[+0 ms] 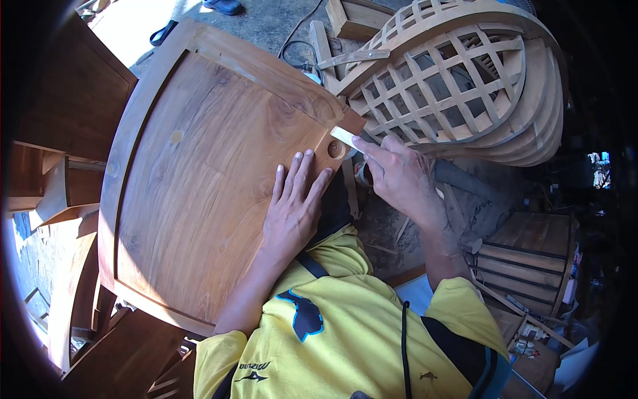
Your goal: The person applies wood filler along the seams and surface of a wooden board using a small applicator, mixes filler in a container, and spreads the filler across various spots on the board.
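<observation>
A large framed wooden panel (199, 173), probably a cabinet door, lies slanted in front of me, with a round hole (336, 149) near its right edge. My left hand (292, 206) rests flat on the wood beside the hole, fingers stretched out. In my right hand (399, 166) is a pale flat strip (345, 138), its end against the panel's corner just above the hole. My index finger lies along the strip. Whether it is a blade or a sanding piece I cannot tell, and its rear part is hidden in my grip.
A curved wooden lattice frame (452, 86) stands at the upper right. Brown wooden furniture pieces (63, 86) crowd the left side. A slatted wooden cabinet (525, 259) is at the lower right. A cable (290, 36) and wood scraps lie on the concrete floor.
</observation>
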Available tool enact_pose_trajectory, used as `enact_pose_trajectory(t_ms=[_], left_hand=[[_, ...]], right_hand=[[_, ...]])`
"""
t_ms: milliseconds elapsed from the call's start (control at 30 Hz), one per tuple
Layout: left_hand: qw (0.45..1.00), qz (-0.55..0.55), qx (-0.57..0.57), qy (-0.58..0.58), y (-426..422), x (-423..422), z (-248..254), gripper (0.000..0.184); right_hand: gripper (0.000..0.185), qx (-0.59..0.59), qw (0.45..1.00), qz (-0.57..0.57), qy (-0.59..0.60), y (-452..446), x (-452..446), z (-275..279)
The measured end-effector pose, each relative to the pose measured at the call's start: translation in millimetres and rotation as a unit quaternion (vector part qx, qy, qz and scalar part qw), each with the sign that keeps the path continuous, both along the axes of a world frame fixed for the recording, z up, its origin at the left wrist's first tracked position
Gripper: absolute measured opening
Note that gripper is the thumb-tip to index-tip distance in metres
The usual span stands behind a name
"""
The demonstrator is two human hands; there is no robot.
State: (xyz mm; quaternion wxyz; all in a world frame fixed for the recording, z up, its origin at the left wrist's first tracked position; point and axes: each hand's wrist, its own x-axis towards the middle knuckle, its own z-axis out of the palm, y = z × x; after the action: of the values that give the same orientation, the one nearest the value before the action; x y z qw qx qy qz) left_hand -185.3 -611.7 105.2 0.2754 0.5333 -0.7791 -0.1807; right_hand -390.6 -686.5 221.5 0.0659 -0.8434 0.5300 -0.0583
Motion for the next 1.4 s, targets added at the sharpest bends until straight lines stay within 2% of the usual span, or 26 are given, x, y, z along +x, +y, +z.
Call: enact_pose_trajectory(t_ms=[200, 267, 367, 600, 667, 800, 867, 900, 933, 967, 1033, 1100, 1133, 1200, 1267, 1400], left_hand=[[1.000, -0.004, -0.005, 0.000, 2, -2, -2, 0.078], [1.000, -0.001, -0.010, -0.003, 1, -1, -1, 0.078], [1.000, -0.005, -0.005, -0.001, 0, -3, -1, 0.079], [1.000, 0.000, -0.008, -0.009, 0, -5, 1, 0.080], [1.000, -0.002, -0.007, -0.008, 0, -4, 1, 0.080], [1.000, -0.002, -0.005, 0.000, 2, -2, 1, 0.077], [1.000, -0.002, 0.004, 0.029, 3, 4, 3, 0.073], [0.999, 0.005, 0.001, 0.039, 8, 9, 8, 0.064], [0.999, -0.003, 0.007, 0.041, 15, 17, 15, 0.064], [0.999, 0.021, 0.008, 0.049, 24, 29, 23, 0.056], [0.994, 0.086, -0.017, 0.069, 47, 61, 15, 0.040], [0.977, 0.181, -0.093, 0.069, 73, 106, -5, 0.025], [0.960, 0.252, -0.103, 0.063, 89, 130, -12, 0.022], [0.931, 0.330, -0.150, -0.039, 114, 186, -12, 0.022], [0.886, 0.389, -0.179, -0.176, 144, 239, -14, 0.024], [0.827, 0.526, -0.147, -0.131, 198, 293, -25, 0.031]], right_hand=[[0.042, -0.026, 1.000, 0.001, -0.005, -14, -11, -7], [0.040, 0.021, 1.000, -0.020, 0.001, -15, -14, 4], [0.034, 0.000, 1.000, -0.024, 0.007, -24, -13, -3], [0.035, 0.024, 0.997, -0.065, -0.020, -24, -17, 8], [0.034, 0.001, 1.000, -0.028, -0.007, -25, -18, -4], [0.033, 0.005, 1.000, -0.030, 0.005, -21, -50, 6], [0.029, 0.032, 0.977, -0.144, -0.155, -20, -78, 2], [0.029, 0.036, 0.976, -0.152, -0.151, -17, -95, -4], [0.028, 0.099, 0.949, -0.237, -0.184, -12, -115, -15], [0.027, 0.160, 0.908, -0.322, -0.215, -7, -133, -29], [0.023, 0.238, 0.883, -0.378, -0.145, 6, -168, -72], [0.020, 0.160, 0.936, -0.311, -0.036, 22, -219, -169], [0.021, 0.096, 0.962, -0.253, -0.024, 32, -225, -196], [0.022, 0.131, 0.953, -0.274, 0.001, 31, -228, -241], [0.022, 0.128, 0.926, -0.353, 0.045, 24, -212, -263], [0.021, 0.170, 0.926, -0.329, 0.070, 0, -197, -281]])
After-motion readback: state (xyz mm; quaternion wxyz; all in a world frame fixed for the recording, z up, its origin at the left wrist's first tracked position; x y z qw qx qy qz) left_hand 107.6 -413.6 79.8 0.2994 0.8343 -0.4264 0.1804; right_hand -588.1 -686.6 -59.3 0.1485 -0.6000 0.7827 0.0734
